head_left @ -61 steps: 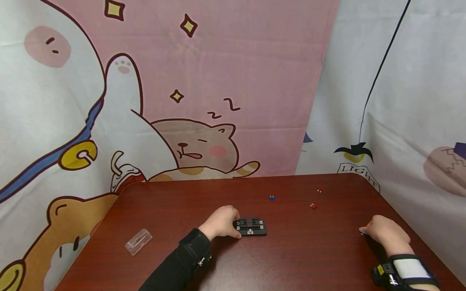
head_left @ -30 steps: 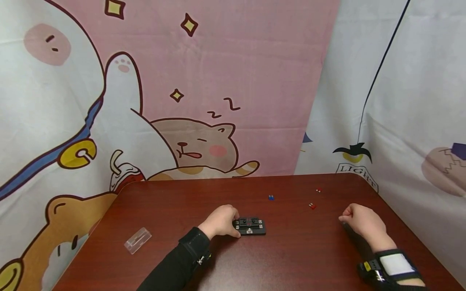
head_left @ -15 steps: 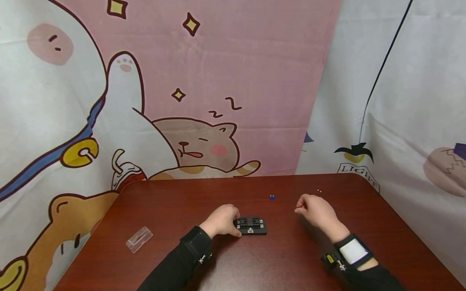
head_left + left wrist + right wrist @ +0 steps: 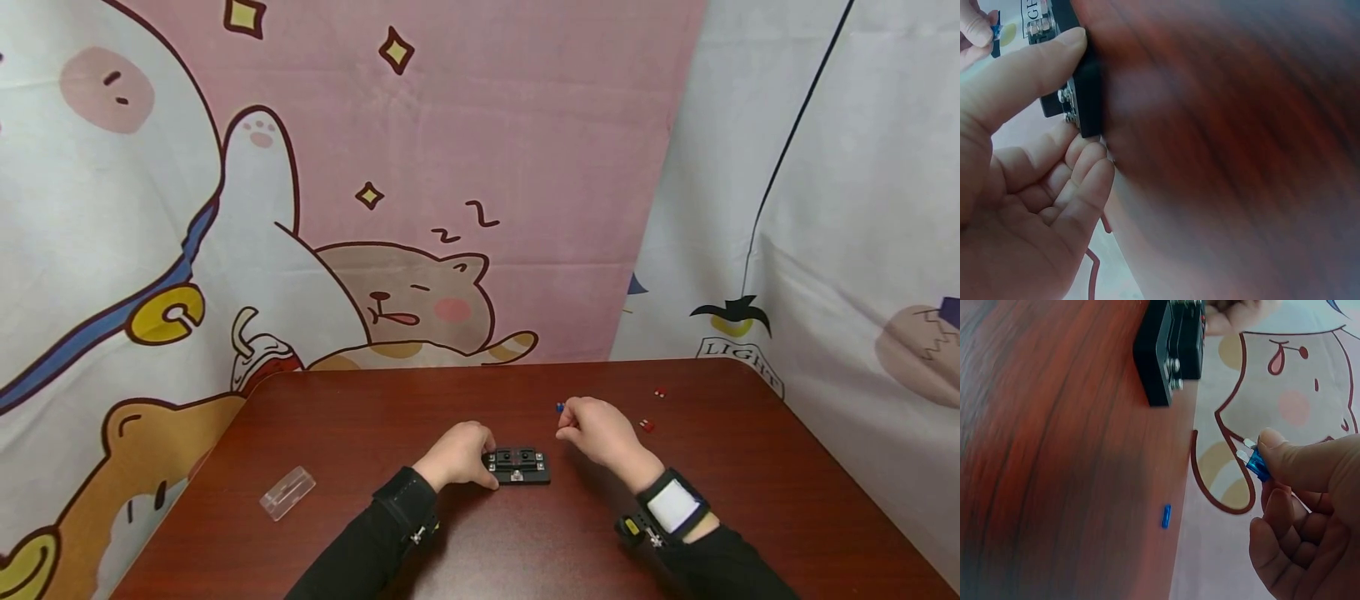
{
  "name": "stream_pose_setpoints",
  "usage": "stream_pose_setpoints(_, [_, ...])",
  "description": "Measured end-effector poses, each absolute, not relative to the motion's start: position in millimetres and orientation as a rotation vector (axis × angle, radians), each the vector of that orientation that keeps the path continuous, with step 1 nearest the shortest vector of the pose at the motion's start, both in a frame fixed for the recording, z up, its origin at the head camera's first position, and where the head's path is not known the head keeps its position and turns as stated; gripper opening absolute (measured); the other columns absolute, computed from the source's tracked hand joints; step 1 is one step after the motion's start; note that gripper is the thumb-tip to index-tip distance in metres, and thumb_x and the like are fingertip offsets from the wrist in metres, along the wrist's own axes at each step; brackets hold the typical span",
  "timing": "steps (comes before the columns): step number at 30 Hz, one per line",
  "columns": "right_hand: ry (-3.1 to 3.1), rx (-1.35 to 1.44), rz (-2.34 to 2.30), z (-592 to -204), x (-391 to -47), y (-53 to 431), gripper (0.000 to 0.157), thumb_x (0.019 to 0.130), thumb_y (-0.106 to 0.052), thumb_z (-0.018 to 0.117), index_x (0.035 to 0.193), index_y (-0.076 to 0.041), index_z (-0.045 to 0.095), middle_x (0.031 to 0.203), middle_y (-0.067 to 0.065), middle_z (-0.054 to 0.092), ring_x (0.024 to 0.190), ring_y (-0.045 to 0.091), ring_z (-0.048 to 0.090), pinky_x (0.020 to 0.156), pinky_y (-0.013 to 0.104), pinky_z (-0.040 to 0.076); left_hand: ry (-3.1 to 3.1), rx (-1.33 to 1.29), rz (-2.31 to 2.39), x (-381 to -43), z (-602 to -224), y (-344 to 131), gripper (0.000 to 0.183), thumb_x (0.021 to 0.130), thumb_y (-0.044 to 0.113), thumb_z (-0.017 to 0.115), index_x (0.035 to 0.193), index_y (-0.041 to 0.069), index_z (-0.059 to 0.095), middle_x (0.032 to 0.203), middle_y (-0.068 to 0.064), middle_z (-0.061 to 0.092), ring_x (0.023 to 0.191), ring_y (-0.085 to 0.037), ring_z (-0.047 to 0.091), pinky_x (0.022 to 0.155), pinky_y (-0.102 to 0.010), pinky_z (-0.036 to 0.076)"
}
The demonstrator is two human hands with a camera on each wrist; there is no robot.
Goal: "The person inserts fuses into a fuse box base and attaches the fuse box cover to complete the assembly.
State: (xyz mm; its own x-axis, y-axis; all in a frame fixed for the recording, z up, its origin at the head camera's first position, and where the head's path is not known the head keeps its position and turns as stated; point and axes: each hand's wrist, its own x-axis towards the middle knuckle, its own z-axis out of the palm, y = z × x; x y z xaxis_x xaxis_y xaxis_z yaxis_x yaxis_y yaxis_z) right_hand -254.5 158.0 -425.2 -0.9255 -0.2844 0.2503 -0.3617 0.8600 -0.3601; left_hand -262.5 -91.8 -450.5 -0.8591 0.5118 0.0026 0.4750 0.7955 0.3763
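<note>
My left hand [image 4: 459, 457] grips the left end of a black block [image 4: 519, 467] with metal screw terminals, which rests on the table. In the left wrist view, the thumb lies along one side of the block [image 4: 1090, 94] and the curled fingers are at its end. Between thumb and fingers, my right hand [image 4: 600, 433] pinches a blue blade fuse [image 4: 1257, 464]; its two metal prongs stick out in the right wrist view. The right hand is above the table, right of the block. Behind its fingertips lies a second blue fuse [image 4: 559, 407], also seen in the right wrist view [image 4: 1166, 516].
Two small red fuses, one nearer [image 4: 647, 425] and one farther back [image 4: 660, 392], lie right of the right hand. A clear plastic cover [image 4: 288, 493] lies at the left of the brown table [image 4: 360, 417]. A printed cloth [image 4: 525, 167] hangs behind the table.
My right hand has swept left from the table's right side to near the block, passing over the nearer red fuse. The left hand has kept its grip in place.
</note>
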Motion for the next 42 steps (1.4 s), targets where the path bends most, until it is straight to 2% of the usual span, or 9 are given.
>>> stream_pose_setpoints(12, [-2.813,0.643,0.604,-431.2,-257.5,127.7,0.025,0.079,-0.019,0.084,0.073,-0.022,0.06,0.07,-0.011,0.053,0.064,0.008,0.048,0.06,0.03,0.043,2.845,0.757,0.672,-264.2,-452.8,-92.3,0.043,0.06,0.025,0.095,0.089,0.008,0.069,0.079,0.004,0.057,0.07,-0.01,0.051,0.069,-0.027,0.045])
stream_pose_setpoints(22, [-2.762,0.794,0.581,-435.2,-262.2,109.9,0.023,0.078,-0.021,0.085,0.075,-0.021,0.062,0.071,-0.01,0.056,0.066,0.009,0.052,0.063,0.032,0.045,2.823,0.769,0.717,-264.3,-451.3,-93.0,0.04,0.059,0.022,0.096,0.084,0.009,0.067,0.076,0.004,0.057,0.068,-0.01,0.05,0.065,-0.027,0.044])
stream_pose_setpoints(33, [-2.744,0.884,0.562,-438.0,-267.2,94.2,0.022,0.081,-0.021,0.083,0.075,-0.022,0.062,0.072,-0.011,0.056,0.068,0.008,0.054,0.062,0.028,0.047,2.817,0.775,0.726,-264.6,-450.7,-94.2,0.041,0.058,0.021,0.096,0.084,0.009,0.067,0.076,0.005,0.059,0.068,-0.009,0.051,0.065,-0.027,0.045])
stream_pose_setpoints(42, [-2.688,0.943,0.509,-440.4,-268.0,85.1,0.023,0.078,-0.021,0.085,0.073,-0.021,0.062,0.071,-0.009,0.058,0.07,0.012,0.059,0.063,0.031,0.048,2.814,0.799,0.731,-265.6,-451.3,-95.4,0.041,0.058,0.021,0.096,0.085,0.01,0.067,0.078,0.005,0.061,0.07,-0.008,0.053,0.067,-0.027,0.046])
